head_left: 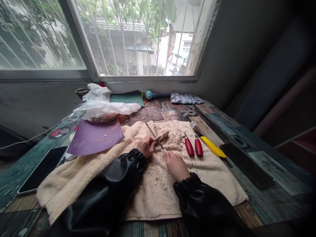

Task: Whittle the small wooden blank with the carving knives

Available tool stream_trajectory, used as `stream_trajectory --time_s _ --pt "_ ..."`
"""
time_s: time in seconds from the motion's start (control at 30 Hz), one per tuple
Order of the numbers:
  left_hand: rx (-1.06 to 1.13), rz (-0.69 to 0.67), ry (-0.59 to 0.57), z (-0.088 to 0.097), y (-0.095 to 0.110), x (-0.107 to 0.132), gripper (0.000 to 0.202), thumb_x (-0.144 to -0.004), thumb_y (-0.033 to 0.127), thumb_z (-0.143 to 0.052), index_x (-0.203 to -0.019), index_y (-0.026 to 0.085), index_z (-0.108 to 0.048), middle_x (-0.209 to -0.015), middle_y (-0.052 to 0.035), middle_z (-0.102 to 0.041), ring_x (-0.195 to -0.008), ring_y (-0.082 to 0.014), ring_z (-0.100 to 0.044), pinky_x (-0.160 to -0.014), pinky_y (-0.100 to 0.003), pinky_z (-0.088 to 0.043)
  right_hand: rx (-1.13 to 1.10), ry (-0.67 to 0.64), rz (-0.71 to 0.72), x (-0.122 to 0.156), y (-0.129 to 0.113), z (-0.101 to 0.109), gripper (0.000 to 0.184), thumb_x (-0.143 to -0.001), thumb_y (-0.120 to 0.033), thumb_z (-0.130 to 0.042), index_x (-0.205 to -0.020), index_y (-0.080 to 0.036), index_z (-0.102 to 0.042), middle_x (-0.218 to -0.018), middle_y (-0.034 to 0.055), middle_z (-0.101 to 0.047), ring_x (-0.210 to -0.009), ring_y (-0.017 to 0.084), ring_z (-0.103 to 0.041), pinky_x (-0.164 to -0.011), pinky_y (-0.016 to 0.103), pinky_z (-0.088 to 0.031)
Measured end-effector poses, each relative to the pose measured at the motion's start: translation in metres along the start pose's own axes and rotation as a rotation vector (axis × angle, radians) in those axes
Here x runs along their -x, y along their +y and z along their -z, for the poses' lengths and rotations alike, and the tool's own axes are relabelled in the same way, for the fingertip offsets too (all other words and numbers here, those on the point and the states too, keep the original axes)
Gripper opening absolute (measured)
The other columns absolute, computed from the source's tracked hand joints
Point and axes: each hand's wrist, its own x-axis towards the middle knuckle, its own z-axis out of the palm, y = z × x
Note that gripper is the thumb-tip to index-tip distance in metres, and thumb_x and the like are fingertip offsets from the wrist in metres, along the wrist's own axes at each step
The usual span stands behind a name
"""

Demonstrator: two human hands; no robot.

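The towel's (153,204) near edge lies just inside that of the table (278,164); shaving-flecked cloth stretches from the right hand (177,166) to the towel's near right corner. Right fingers pinch the white end of a file (150,130), its axis running far left to near right. Left hand (146,146) fingers close on a wood piece (163,135) mid-towel; it crosses the file, free tip pointing right and slightly away. Two red knives (189,146) and a yellow cutter (212,147) lie toward the towel's right edge, a purple sheet (96,136) over its far left corner. Beyond the far edge, a printed "R" (190,112) reads on the table; at the table's far edge sit a white bag (108,108) and green mat (127,98).
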Motion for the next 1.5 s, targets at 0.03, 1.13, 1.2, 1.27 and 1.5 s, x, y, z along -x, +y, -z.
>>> stream_trajectory --time_s 0.03,1.13,1.2,1.27,1.5 --pt "-0.007 0.0 0.002 0.0 0.0 0.0 0.011 -0.073 0.027 -0.052 -0.069 0.018 -0.051 -0.066 -0.0011 -0.056 -0.057 -0.0122 -0.052 -0.053 -0.023 -0.04 -0.007 -0.002 0.012 0.003 0.004 -0.001 0.037 -0.087 -0.032 -0.023 -0.084 -0.018 -0.057 -0.075 0.0077 -0.063 -0.067 0.016 -0.056 -0.054 0.024 -0.028" --pt "-0.001 -0.031 -0.058 0.002 0.003 -0.001 0.008 -0.073 0.024 -0.051 -0.068 0.018 -0.049 -0.067 -0.0013 -0.054 -0.062 -0.0132 -0.052 -0.056 -0.024 -0.039 -0.018 -0.003 -0.012 -0.007 -0.006 -0.005 0.035 -0.087 -0.029 -0.025 -0.085 -0.017 -0.058 -0.076 0.0078 -0.061 -0.069 0.015 -0.054 -0.059 0.023 -0.03" --pt "0.004 -0.031 -0.069 0.003 0.003 -0.002 0.008 -0.073 0.024 -0.051 -0.068 0.018 -0.048 -0.067 -0.0014 -0.054 -0.062 -0.0134 -0.052 -0.056 -0.024 -0.039 -0.037 -0.023 0.013 -0.001 0.002 -0.006 0.036 -0.087 -0.029 -0.024 -0.083 -0.017 -0.058 -0.073 0.0065 -0.061 -0.067 0.015 -0.054 -0.058 0.023 -0.03" --pt "0.029 -0.09 -0.108 0.004 0.003 -0.001 0.007 -0.073 0.023 -0.051 -0.068 0.018 -0.049 -0.068 -0.0013 -0.055 -0.062 -0.0126 -0.052 -0.056 -0.023 -0.039 -0.023 -0.037 0.003 0.001 0.008 -0.005 0.035 -0.087 -0.029 -0.026 -0.081 -0.018 -0.058 -0.07 0.0059 -0.061 -0.065 0.015 -0.053 -0.058 0.023 -0.029" --pt "0.015 -0.034 -0.064 0.001 0.003 -0.001 0.009 -0.074 0.024 -0.049 -0.068 0.018 -0.048 -0.067 -0.0015 -0.054 -0.061 -0.0129 -0.051 -0.056 -0.024 -0.039 -0.025 -0.013 -0.006 -0.012 -0.01 -0.004 0.035 -0.087 -0.027 -0.025 -0.086 -0.017 -0.058 -0.077 0.0077 -0.061 -0.07 0.015 -0.054 -0.059 0.023 -0.03"
